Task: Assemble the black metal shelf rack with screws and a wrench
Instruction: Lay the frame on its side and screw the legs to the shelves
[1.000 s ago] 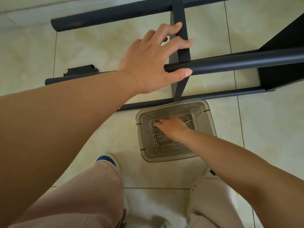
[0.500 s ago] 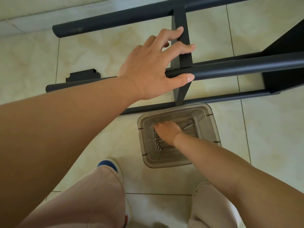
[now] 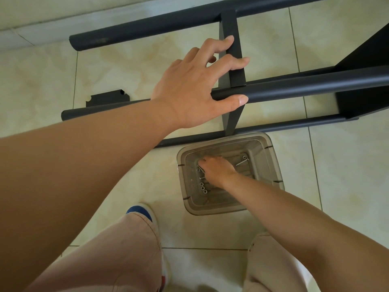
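Observation:
The black metal rack frame [image 3: 315, 87] lies on its side on the tiled floor. My left hand [image 3: 189, 91] holds its raised tube near the end, thumb along the near side and fingers spread over the flat crossbar [image 3: 231, 24]. My right hand [image 3: 216, 169] reaches down into a clear plastic container [image 3: 271, 165] with its fingertips among several silver screws [image 3: 203, 187]. The hand hides its own fingertips, so I cannot tell whether it holds a screw. One more screw [image 3: 242, 161] lies at the container's far right. No wrench is in view.
A small black bracket [image 3: 107, 99] lies on the floor at the left, beside a lower tube. A black panel [image 3: 362, 60] of the rack rises at the right. My legs and a blue-toed shoe [image 3: 140, 210] stand just before the container.
My right hand has shifted slightly to the left among the screws in the container. My left hand stays on the rack tube.

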